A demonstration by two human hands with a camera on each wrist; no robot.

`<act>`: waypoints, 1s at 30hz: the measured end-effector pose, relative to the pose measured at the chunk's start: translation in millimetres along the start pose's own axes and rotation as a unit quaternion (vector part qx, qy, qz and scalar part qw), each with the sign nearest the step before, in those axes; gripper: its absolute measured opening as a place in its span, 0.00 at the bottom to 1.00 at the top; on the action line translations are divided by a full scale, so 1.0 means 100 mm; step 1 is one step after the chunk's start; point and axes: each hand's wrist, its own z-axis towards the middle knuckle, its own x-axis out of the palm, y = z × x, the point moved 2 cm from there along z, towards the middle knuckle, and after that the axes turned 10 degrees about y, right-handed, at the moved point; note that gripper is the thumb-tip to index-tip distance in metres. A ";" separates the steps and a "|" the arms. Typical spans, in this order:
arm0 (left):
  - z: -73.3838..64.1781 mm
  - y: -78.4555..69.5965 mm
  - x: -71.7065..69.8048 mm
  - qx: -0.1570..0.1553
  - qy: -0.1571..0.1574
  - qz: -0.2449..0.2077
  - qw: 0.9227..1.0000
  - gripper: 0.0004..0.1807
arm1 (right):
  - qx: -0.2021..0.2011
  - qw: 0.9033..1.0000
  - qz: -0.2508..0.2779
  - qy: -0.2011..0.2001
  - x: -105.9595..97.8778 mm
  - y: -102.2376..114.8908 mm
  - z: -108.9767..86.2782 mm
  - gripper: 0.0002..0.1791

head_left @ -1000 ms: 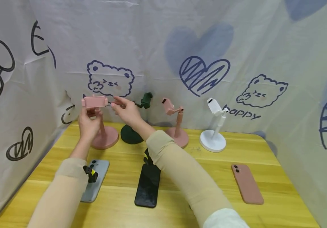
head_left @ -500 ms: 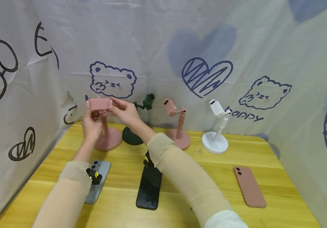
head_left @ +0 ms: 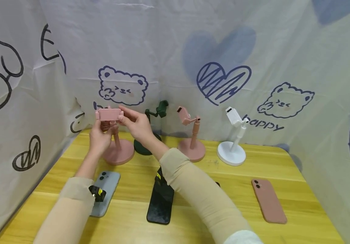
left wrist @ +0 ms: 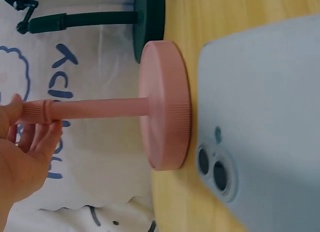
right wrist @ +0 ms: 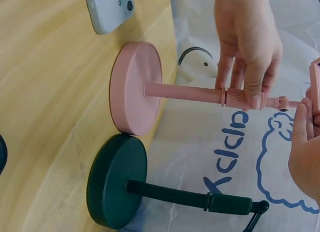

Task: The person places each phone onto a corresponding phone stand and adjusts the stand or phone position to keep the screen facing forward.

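Observation:
A pink phone stand stands upright at the back left, its round base on the table. My left hand grips the ribbed collar at the top of its post, thumb and fingers around it in the left wrist view. At the stand's top is the pink phone clamp, turned flat toward me and holding no phone. My right hand pinches the clamp's right end, thumb in front and fingers behind. In the right wrist view, that right hand shows only partly at the edge, and a thin arm joins clamp to post.
Beside it stand a dark green stand, another pink stand and a white stand. Nearer lie a light blue phone, a black phone and a pink phone. A printed cloth hangs behind the table.
My right hand has moved left onto the clamp and now pinches its end; a second ago it was just apart from it. The left hand keeps its grip on the post.

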 end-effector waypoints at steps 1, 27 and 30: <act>-0.01 -0.02 -0.02 -0.002 0.000 0.000 1.000 0.27 | 0.001 1.000 -0.002 -0.001 0.00 0.00 0.00 0.23; -0.31 -0.60 -0.20 0.145 -0.156 -0.023 0.977 0.16 | 0.028 0.990 -0.132 0.030 -0.02 0.09 0.00 0.26; -0.30 -0.58 -0.18 0.154 -0.164 -0.070 0.972 0.16 | 0.022 0.981 -0.188 0.036 -0.01 0.12 0.01 0.26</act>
